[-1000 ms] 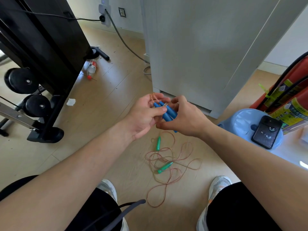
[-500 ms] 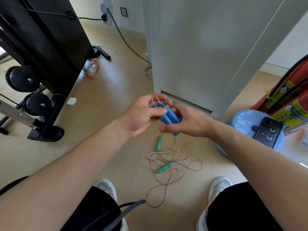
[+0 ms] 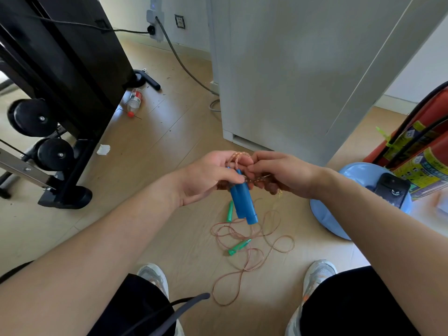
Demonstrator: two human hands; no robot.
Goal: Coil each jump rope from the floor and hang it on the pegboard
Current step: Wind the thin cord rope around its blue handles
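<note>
Home workout room by the look of it: wood-plank floor, black exercise machine with 2 padded rollers, wall sockets, white cabinet, 2 red fire extinguishers, jump rope lying loose.

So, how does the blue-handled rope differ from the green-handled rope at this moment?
The blue-handled rope is held by the left hand and the right hand; the green-handled rope lies on the floor. Its blue handles hang side by side; the green handles lie apart. Its cord is gathered in the hands; the green one's sprawls in loose loops. Both have thin pinkish cord.
</note>
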